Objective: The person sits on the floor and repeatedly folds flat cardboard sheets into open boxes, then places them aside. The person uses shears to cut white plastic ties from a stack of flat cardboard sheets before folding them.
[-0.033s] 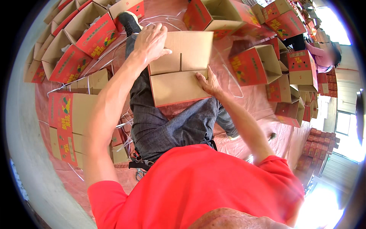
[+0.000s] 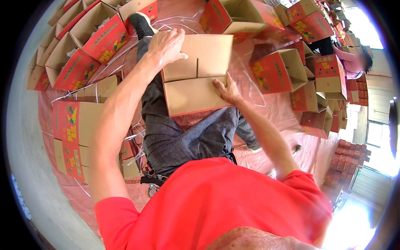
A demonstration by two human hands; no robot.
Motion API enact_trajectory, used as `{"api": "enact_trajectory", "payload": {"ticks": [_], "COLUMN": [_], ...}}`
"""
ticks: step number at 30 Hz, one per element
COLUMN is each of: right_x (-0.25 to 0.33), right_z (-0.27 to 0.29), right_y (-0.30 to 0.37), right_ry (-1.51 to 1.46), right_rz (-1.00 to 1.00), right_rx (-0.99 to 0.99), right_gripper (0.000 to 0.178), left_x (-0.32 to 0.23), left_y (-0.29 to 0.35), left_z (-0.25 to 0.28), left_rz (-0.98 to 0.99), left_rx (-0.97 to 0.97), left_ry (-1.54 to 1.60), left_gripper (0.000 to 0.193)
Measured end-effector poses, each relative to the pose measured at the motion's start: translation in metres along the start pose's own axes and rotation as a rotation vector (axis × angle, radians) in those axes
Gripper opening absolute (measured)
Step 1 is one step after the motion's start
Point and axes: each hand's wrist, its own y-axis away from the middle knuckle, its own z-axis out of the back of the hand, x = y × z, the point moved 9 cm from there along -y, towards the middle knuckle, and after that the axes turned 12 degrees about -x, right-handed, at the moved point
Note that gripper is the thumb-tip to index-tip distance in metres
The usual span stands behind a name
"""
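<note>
A cardboard box (image 2: pixel 196 95) lies over my legs, its plain brown flaps facing up and a red edge showing along the near side. A narrow slot separates two parts of the far flap. My left hand (image 2: pixel 167 46) grips the box's far left edge, fingers bent over it and thumb on the cardboard. At the right edge, my right hand (image 2: pixel 229 90) holds the near flap with its thumb on top; the other fingers are partly hidden.
Open red and brown boxes (image 2: pixel 273 73) stand to the right, with more (image 2: pixel 93 41) at the far left. Flattened cartons (image 2: pixel 77 135) lie by my left arm. White straps (image 2: pixel 177 18) trail over the red floor sheet (image 2: pixel 283 166). A person in pink (image 2: pixel 352 62) is at the far right.
My left hand and forearm have shifted very slightly to the right along the box edge. The box and my right hand look the same.
</note>
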Motion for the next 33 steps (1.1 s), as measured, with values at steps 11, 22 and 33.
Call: {"api": "enact_trajectory", "payload": {"ticks": [11,22,33], "right_x": [0.037,0.161,0.162], "right_z": [0.044,0.030,0.032], "right_y": [-0.030,-0.064,-0.023], "right_ry": [0.032,0.492,0.471], "right_rz": [0.555,0.819,0.926], "right_rx": [-0.444,-0.207,-0.285], "right_gripper": [0.106,0.051,0.054], "left_x": [-0.028,-0.042,-0.066], "left_y": [0.006,0.033,0.066], "left_z": [-0.008,0.007,0.016], "left_rz": [-0.027,0.017,0.029], "left_rx": [0.182,-0.085,-0.126], "left_ry": [0.104,0.138,0.024], "left_gripper": [0.073,0.021,0.037]}}
